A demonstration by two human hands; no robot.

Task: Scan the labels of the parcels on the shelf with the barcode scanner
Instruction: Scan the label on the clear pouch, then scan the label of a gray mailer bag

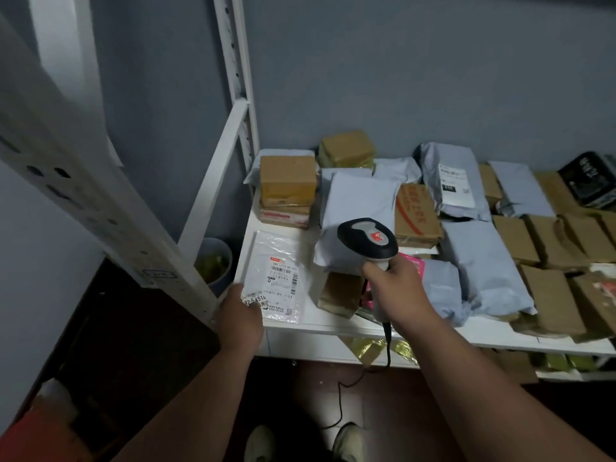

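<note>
The picture is dim and slightly soft. The white shelf (333,323) board is the brightest area, the floor below it nearly black. Left of the shelf, the near upright (100,208) is blurred and bowed by wide-angle distortion.
</note>
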